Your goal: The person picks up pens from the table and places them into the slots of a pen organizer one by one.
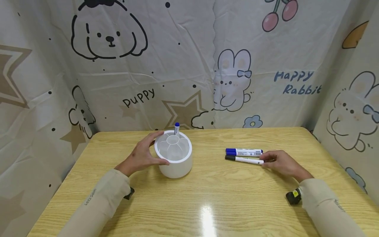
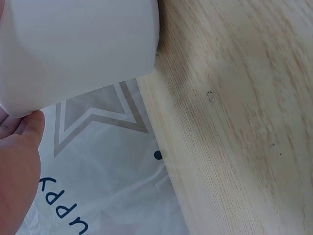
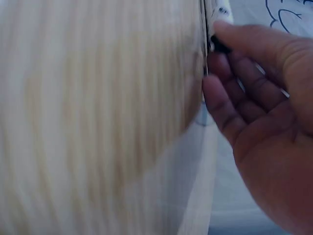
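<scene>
A white round pen holder (image 1: 175, 164) with several compartments stands on the wooden table (image 1: 213, 191), left of centre. One blue-capped marker (image 1: 177, 128) stands upright in its far compartment. My left hand (image 1: 146, 152) grips the holder's left side, with the thumb on the front wall and the fingers over the far rim. The left wrist view shows the holder's wall (image 2: 78, 49) close up, beside my thumb (image 2: 19, 161). To the right lie a blue marker (image 1: 243, 151) and, nearer me, a black-capped marker (image 1: 244, 160). My right hand (image 1: 273, 162) pinches the black-capped marker's right end (image 3: 221, 9).
Cartoon-printed cloth (image 1: 189, 65) walls the table in at the back and on both sides. The table's right edge (image 1: 340, 171) is close to my right hand. A glare spot (image 1: 207, 214) lies on the bare wood in front.
</scene>
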Demonstrator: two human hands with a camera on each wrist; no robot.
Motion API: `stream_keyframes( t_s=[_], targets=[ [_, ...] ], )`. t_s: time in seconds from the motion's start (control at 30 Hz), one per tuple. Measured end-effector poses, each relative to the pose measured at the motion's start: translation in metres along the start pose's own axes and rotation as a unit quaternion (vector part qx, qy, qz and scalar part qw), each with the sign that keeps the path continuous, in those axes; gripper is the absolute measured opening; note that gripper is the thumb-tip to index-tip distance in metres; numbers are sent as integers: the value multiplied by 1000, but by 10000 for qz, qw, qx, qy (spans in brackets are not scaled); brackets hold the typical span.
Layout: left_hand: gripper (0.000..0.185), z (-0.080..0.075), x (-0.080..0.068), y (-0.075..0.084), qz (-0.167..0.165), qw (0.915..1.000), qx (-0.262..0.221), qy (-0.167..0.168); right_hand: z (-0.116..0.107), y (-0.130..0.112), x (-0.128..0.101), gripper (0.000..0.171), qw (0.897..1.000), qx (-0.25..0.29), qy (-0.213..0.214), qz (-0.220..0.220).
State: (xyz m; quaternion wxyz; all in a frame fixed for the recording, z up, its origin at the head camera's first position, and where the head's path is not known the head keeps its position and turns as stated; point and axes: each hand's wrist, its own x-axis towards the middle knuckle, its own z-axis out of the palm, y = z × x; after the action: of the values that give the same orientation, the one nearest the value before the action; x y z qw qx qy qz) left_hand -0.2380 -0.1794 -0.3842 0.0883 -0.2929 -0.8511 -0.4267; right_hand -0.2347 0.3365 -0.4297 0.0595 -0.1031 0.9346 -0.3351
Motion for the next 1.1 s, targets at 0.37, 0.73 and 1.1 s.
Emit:
stream_keyframes(
  t_s=[0.37,0.73,1.1],
  targets=[
    [106,0,1,0,-28,10000,51,-1,-13,-6,-6,42,9935,1036,471,15],
    [105,1,1,-1,-75,10000,56,10,-19,-22,-6,54,9877,1238,939,162],
    [103,0,1,-1,-89,9999,35,-33,-22,-39,0,51,9847,1301,1158,-13]
  ],
)
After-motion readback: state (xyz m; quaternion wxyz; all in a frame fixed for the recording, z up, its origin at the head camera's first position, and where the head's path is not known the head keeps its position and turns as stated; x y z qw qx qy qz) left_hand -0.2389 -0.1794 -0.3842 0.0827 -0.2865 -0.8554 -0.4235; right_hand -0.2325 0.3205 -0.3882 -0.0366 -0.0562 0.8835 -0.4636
